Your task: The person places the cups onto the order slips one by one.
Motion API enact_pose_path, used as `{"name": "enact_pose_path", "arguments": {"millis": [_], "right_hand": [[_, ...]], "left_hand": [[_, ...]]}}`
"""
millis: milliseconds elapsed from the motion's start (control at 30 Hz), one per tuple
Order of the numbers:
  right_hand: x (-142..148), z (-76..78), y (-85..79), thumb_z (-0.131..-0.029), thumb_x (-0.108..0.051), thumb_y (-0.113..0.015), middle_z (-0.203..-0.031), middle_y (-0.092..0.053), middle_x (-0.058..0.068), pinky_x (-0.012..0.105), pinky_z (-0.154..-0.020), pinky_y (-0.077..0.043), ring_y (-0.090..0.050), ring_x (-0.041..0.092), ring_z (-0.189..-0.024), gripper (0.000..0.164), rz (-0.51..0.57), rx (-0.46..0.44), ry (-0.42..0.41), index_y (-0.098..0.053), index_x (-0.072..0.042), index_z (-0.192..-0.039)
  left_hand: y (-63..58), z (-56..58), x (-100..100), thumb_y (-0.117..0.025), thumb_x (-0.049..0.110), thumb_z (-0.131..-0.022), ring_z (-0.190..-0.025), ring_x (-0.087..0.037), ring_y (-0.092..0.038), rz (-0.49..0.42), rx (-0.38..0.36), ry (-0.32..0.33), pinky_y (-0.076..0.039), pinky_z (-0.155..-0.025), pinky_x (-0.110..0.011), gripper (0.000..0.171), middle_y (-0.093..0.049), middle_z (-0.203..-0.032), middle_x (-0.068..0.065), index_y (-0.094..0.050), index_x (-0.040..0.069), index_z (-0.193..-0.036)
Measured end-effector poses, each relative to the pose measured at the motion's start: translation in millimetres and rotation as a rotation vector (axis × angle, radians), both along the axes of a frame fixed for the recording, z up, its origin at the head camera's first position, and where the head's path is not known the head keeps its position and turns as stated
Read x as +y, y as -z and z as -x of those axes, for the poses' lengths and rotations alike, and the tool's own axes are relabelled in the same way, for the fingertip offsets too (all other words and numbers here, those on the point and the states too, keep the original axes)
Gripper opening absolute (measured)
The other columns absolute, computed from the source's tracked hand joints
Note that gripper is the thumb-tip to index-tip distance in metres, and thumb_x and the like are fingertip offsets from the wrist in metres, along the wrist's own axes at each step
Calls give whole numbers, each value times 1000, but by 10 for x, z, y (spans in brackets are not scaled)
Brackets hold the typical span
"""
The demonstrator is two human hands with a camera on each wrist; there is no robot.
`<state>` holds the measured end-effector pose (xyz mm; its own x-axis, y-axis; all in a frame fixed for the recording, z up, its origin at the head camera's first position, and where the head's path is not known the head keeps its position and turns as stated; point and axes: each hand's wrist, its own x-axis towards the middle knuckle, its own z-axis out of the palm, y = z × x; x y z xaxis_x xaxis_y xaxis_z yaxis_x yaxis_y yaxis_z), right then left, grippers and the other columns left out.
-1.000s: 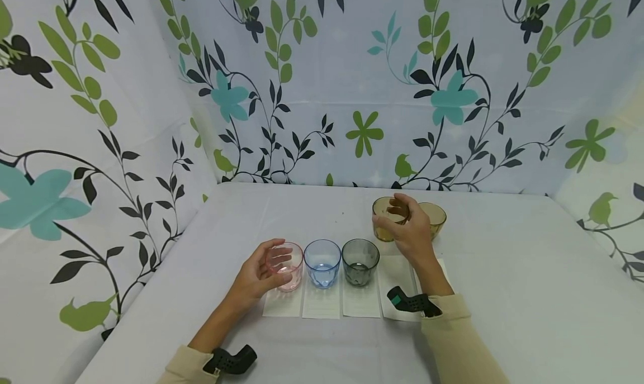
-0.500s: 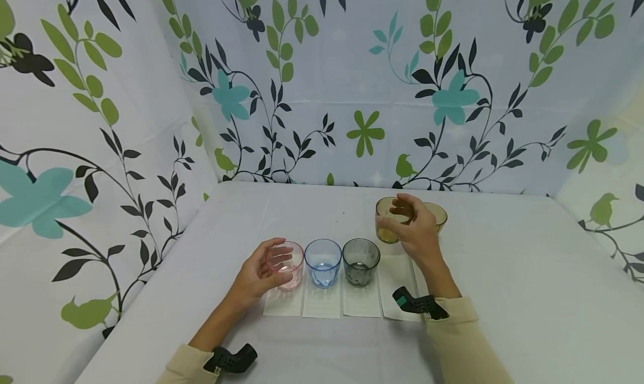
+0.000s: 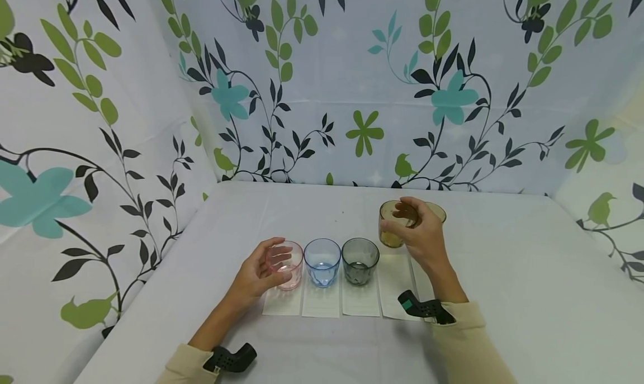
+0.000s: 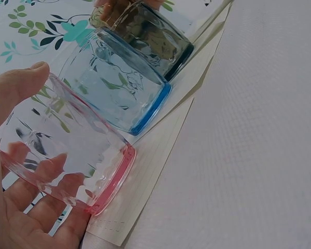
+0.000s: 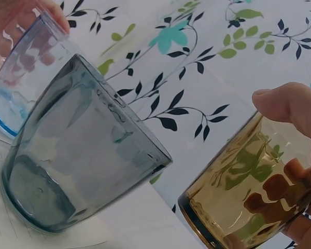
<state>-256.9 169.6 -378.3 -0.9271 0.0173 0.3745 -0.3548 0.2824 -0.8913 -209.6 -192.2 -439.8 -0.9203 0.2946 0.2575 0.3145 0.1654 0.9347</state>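
Observation:
My left hand is curled around a clear pink-rimmed glass, thumb on one side and fingers on the other. That glass stands upright on a pale paper slip. Beside it in a row are a blue glass and a grey glass, each on its own slip. My right hand grips an amber glass between thumb and fingers, behind and right of the grey one. Whether its base touches the table cannot be told. Another amber glass sits behind the right hand, mostly hidden.
Two more paper slips, one of them a pale slip, lie right of the grey glass, the outer partly covered by the right wrist. A white cloth covers the table. Leaf-patterned curtains rise along the back and sides.
My right hand has carried the amber glass a little to the right and nearer to me, covering more of the other amber glass. The left hand and the glass row stay put.

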Motion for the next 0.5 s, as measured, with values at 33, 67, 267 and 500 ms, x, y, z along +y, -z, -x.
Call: {"name": "enact_pose_path", "arguments": {"millis": [33, 67, 267, 500], "right_hand": [[4, -4, 0, -85, -18, -84, -129, -61, 19, 16, -82, -45, -59, 32, -119, 67, 0, 3, -6, -50, 0, -140], [9, -7, 0, -85, -17, -84, -129, -61, 19, 16, -81, -44, -60, 32, -119, 67, 4, 6, -13, -51, 0, -140], [35, -34, -6, -84, -11, -84, -126, -62, 22, 14, -82, -47, -60, 32, -118, 65, 29, 26, -68, -51, 1, -138], [96, -70, -2, -83, -10, -84, -125, -63, 21, 17, -87, -51, -60, 29, -117, 64, 8, 15, -76, -52, 1, -138]], "left_hand": [[1, 1, 0, -75, 13, -90, -134, -38, -54, -1, -1, 0, -47, -109, -35, 72, -53, -145, -21, -37, 9, -152], [2, 2, 0, -75, 13, -90, -134, -38, -54, 0, -1, 1, -46, -109, -35, 72, -53, -145, -21, -37, 10, -152], [-8, -1, 2, -75, 13, -90, -133, -37, -54, 6, 2, -3, -47, -108, -33, 71, -53, -145, -21, -39, 13, -151], [-1, -5, -7, -75, 14, -90, -133, -37, -54, 8, 9, -6, -47, -108, -32, 72, -54, -145, -18, -38, 10, -152]]}}
